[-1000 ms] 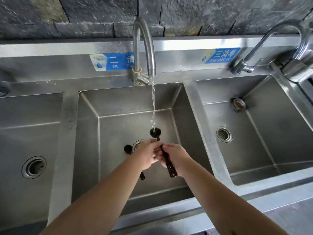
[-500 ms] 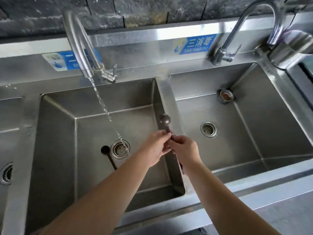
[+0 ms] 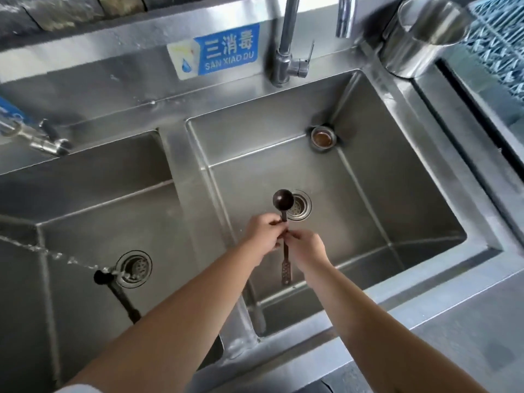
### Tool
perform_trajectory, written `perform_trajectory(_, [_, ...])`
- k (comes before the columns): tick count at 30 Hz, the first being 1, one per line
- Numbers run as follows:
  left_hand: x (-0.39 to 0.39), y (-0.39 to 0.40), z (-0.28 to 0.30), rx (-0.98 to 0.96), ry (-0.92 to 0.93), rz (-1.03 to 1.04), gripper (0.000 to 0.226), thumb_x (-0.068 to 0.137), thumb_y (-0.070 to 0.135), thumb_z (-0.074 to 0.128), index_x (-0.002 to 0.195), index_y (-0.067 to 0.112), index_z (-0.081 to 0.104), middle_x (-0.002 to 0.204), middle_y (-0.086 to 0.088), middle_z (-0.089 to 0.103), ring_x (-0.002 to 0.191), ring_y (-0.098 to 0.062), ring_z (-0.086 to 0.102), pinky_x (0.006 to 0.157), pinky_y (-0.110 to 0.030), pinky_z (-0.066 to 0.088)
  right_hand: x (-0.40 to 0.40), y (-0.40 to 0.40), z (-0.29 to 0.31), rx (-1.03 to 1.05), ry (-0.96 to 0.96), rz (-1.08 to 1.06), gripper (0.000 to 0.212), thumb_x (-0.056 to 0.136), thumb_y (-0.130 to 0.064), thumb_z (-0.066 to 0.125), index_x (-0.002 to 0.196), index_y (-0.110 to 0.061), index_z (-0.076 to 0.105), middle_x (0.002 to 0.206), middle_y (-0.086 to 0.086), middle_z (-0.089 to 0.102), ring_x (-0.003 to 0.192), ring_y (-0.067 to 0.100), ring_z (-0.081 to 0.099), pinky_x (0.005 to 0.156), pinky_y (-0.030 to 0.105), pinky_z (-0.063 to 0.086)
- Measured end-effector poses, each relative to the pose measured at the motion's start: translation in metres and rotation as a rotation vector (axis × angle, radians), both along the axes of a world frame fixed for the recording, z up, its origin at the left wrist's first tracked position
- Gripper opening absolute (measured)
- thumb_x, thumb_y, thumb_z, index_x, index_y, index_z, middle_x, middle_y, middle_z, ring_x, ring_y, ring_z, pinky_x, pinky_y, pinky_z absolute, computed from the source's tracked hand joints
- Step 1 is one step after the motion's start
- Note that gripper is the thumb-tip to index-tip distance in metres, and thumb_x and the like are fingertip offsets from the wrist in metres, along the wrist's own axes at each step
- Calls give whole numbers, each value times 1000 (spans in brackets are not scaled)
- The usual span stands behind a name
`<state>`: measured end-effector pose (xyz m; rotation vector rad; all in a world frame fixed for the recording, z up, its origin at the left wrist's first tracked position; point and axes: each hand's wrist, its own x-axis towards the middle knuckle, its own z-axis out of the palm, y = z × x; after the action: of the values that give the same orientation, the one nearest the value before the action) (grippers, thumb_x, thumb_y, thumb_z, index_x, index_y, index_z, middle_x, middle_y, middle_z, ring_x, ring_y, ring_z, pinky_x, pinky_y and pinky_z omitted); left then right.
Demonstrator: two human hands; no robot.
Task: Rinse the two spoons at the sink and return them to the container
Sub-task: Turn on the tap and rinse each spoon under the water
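While water ran in a thin slanting stream (image 3: 56, 255) from the left edge of the frame, one dark spoon (image 3: 113, 290) lay on the floor of the left basin (image 3: 85, 222), its round bowl just beside the drain strainer (image 3: 133, 268) where the stream landed and its handle running toward the lower frame until a forearm hid it. At frame centre, over the right basin (image 3: 382, 211), the left hand (image 3: 262, 234) and the right hand (image 3: 307, 248) met, each pinched on the thin shaft of a second spoon (image 3: 283, 199). That spoon was dark brown, with a small round bowl pointing up-frame beside the right drain (image 3: 300, 207) and a flat, patterned handle end hanging below the hands. In the upper right, a shiny steel container (image 3: 419, 43) stood on the sink rim at the basin's far corner, next to a blue lattice rack (image 3: 499, 41).
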<state>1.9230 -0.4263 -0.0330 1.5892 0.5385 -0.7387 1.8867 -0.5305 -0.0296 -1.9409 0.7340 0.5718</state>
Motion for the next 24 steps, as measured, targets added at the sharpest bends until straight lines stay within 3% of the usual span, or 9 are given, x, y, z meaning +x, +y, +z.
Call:
perform_trajectory(2, [3, -16, -24, 79, 10, -79, 10, 84, 12, 71, 77, 19, 68, 78, -13, 65, 65, -20, 57, 60, -31, 52, 8, -16, -23, -10, 106, 27, 21, 82, -27, 59, 76, -16, 76, 63, 3, 66, 57, 19, 55, 54, 29, 39])
perform_trajectory(4, [9, -28, -52, 165, -7, -132, 8, 83, 10, 71, 90, 10, 73, 90, -20, 72, 78, -26, 65, 75, -39, 57, 20, -29, -47, 11, 188, -25, 20, 81, -21, 62, 66, -12, 72, 59, 4, 63, 55, 21, 54, 55, 31, 42])
perform_trajectory(6, [16, -38, -81, 231, 12, -213, 11, 83, 8, 67, 92, 8, 73, 94, -21, 74, 90, -34, 69, 85, -47, 56, 30, -41, -70, -11, 256, -6, 22, 82, -23, 63, 61, -16, 67, 59, 1, 62, 52, 18, 55, 52, 24, 45])
perform_trajectory(9, [20, -53, -119, 270, 22, -344, 17, 80, -2, 62, 83, 8, 75, 76, -18, 72, 76, -34, 68, 69, -40, 53, 39, -60, -106, 53, 348, -33, 17, 85, -16, 64, 69, -20, 58, 76, 3, 63, 73, 20, 63, 74, 28, 58])
perform_trajectory(11, [20, -63, -141, 348, -18, -462, 17, 76, 4, 66, 82, 13, 78, 75, -12, 74, 74, -29, 69, 65, -34, 50, 39, -70, -124, 97, 416, -30, 18, 84, -7, 67, 74, -19, 58, 80, 5, 62, 78, 21, 64, 81, 33, 60])
perform_trajectory(13, [18, -69, -158, 443, -39, -530, 19, 73, 14, 69, 88, 21, 79, 85, -5, 78, 83, -23, 70, 71, -28, 50, 40, -77, -143, 32, 425, 42, 8, 82, -11, 70, 90, -12, 70, 80, 7, 65, 73, 21, 65, 69, 23, 58])
perform_trajectory(16, [14, -75, -180, 476, -7, -493, 18, 72, 16, 72, 88, 21, 79, 89, -4, 77, 91, -22, 69, 78, -26, 50, 40, -82, -163, -19, 449, 52, 24, 83, -11, 70, 106, -5, 71, 67, 2, 59, 52, 12, 56, 31, 9, 36])
perform_trajectory(21, [9, -75, -204, 540, -1, -497, 18, 72, 19, 70, 88, 24, 78, 90, -1, 77, 92, -20, 68, 73, -21, 45, 42, -82, -187, 12, 512, 73, 29, 85, -3, 64, 114, -4, 65, 71, 3, 54, 55, 9, 50, 30, 9, 35])
perform_trajectory(24, [9, -74, -211, 557, 24, -497, 18, 71, 17, 69, 87, 21, 77, 90, -4, 76, 94, -23, 68, 77, -26, 50, 44, -81, -197, -12, 520, 50, 9, 86, -3, 63, 89, -11, 61, 69, 1, 51, 53, 9, 48, 25, 9, 30])
